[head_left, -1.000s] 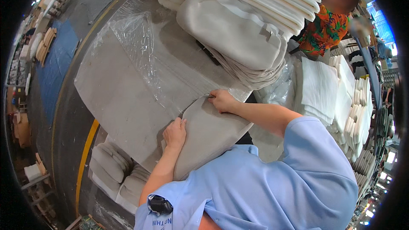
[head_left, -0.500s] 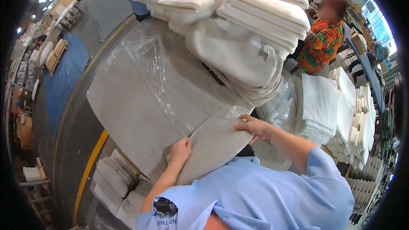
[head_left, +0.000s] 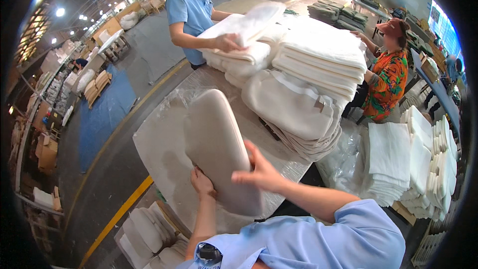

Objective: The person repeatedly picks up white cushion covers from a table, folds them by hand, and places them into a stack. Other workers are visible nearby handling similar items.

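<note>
Nearest the camera, the left hand (head_left: 201, 183) grips the lower edge of a beige padded cover (head_left: 216, 149), its fingers curled around the edge from below. The right hand (head_left: 259, 172) lies against the cover's right side, fingers spread wide and flat on the fabric, steadying rather than pinching. The cover stands lifted on end, tilted up off the bench (head_left: 159, 154), which is draped in clear plastic sheeting (head_left: 172, 102).

The cover looks light and soft, bowing slightly along its length, with a smooth fabric face that may slide under a flat palm. It seems to keep its shape best when held at the seamed edges, one hand low and the other along the side, as here.

Just beyond it on the bench sits a stack of similar beige covers (head_left: 294, 114), and behind that a taller stack of folded white pads (head_left: 318, 60). To the right, more white pads (head_left: 393, 164) stand piled below bench height. Down at the lower left, rounded white pieces (head_left: 149, 234) fill a bin.

Farther off, a person in a blue shirt (head_left: 189, 12) holds a white pad at the far side of the bench, and a person in an orange patterned top (head_left: 386, 79) stands at the right.
</note>
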Demonstrator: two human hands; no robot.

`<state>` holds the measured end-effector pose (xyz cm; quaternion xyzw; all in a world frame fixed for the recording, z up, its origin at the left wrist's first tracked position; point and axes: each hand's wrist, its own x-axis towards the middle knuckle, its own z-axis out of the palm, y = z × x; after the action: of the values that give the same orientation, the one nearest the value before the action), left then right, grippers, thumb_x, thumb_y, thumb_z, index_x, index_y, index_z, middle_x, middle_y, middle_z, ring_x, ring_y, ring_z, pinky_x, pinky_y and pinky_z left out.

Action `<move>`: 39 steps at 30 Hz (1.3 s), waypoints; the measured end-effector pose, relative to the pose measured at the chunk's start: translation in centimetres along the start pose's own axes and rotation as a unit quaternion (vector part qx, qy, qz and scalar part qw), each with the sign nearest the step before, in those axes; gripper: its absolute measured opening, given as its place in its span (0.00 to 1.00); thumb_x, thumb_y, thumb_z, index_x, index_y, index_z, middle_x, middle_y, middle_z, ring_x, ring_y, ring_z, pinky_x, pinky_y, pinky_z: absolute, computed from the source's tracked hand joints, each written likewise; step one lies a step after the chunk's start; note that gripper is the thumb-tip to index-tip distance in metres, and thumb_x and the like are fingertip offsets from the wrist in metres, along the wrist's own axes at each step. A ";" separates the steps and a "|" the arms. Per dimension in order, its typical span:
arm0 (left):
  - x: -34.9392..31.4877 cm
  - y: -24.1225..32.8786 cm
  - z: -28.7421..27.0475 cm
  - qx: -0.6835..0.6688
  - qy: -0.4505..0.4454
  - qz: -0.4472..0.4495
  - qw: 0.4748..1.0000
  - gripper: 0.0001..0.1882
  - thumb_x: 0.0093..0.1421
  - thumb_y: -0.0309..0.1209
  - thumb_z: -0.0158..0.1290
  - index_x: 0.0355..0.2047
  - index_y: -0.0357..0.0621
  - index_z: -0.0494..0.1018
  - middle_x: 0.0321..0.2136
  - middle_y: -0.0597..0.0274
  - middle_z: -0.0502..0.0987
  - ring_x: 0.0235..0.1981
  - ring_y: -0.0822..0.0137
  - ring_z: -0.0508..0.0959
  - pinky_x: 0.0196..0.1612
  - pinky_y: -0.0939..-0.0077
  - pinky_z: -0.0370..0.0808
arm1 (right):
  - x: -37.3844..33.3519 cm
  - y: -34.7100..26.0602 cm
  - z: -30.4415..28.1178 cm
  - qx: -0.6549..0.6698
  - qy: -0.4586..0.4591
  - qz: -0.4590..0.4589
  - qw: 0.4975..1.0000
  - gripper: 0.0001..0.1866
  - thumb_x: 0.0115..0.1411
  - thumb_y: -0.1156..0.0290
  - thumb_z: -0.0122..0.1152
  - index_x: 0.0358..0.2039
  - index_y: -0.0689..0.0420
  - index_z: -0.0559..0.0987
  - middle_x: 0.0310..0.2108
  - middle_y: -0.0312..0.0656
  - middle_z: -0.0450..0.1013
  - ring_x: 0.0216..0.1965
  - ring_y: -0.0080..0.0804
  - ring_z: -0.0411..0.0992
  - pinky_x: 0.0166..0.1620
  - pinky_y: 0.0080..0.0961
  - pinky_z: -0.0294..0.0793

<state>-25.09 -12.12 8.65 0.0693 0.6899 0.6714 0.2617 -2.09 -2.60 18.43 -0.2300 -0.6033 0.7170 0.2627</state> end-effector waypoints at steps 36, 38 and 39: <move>-5.0 -10.0 -5.0 0.579 -0.228 0.155 0.767 0.13 0.73 0.39 0.49 0.41 0.42 0.76 0.39 0.44 0.80 0.42 0.38 0.80 0.46 0.43 0.74 | 6.8 16.4 -6.2 -0.581 -0.304 0.095 0.749 0.15 0.64 0.57 0.66 0.47 0.51 0.81 0.47 0.47 0.79 0.50 0.55 0.77 0.50 0.51 0.76; -4.8 -11.0 -5.0 0.591 -0.207 0.178 0.759 0.14 0.73 0.39 0.48 0.40 0.41 0.76 0.39 0.44 0.80 0.42 0.39 0.80 0.45 0.43 0.75 | 6.2 17.4 -6.3 -0.554 -0.258 0.092 0.786 0.14 0.63 0.58 0.66 0.43 0.52 0.80 0.44 0.47 0.78 0.47 0.55 0.77 0.48 0.52 0.76; -4.6 -11.3 -4.9 0.597 -0.197 0.186 0.755 0.13 0.73 0.38 0.48 0.40 0.42 0.76 0.38 0.46 0.80 0.41 0.40 0.80 0.45 0.44 0.75 | 6.3 17.6 -6.3 -0.540 -0.232 0.088 0.804 0.13 0.63 0.58 0.66 0.41 0.52 0.80 0.43 0.47 0.78 0.46 0.56 0.77 0.47 0.52 0.76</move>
<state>-20.53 -19.55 -1.23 0.4695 0.8571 0.1301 0.1672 -4.46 3.86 -0.08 -0.2136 -0.9132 0.3272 -0.1155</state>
